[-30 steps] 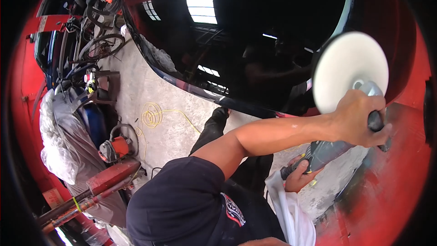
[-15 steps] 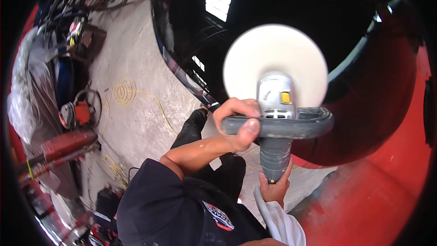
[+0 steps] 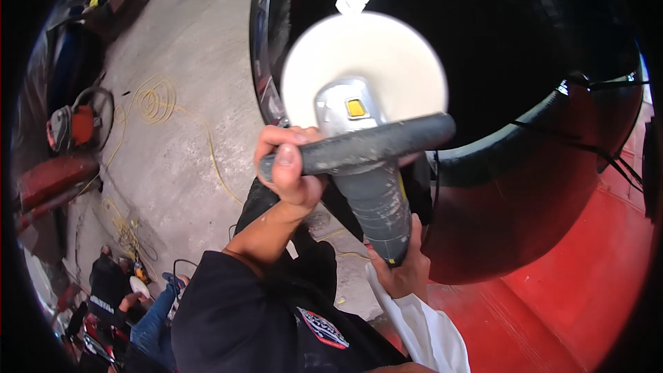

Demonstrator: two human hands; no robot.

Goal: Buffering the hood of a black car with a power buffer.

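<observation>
My left hand (image 3: 293, 166) is wrapped round the left end of the dark loop handle (image 3: 394, 141) of a polisher (image 3: 373, 200). My right hand (image 3: 407, 262) grips the rear end of its grey body, and a white cloth (image 3: 421, 331) covers that wrist. At the polisher's silver head sits a large round white pad (image 3: 407, 48), its surface blurred as if spinning. Behind the pad lies a glossy black panel (image 3: 497, 48); whether they touch I cannot tell.
A yellow cable (image 3: 157, 100) lies coiled on the concrete floor (image 3: 186, 41) at left, near an orange and black machine (image 3: 79, 128). A co-worker (image 3: 110, 283) sits low at lower left with a white disc (image 3: 140, 286). Dark cords (image 3: 615, 159) hang by the red surface (image 3: 580, 297) at right.
The polisher, with both my hands on it, has moved left and slightly up in the picture, and its loop handle now tilts up to the right. The view has shifted; the co-worker now shows.
</observation>
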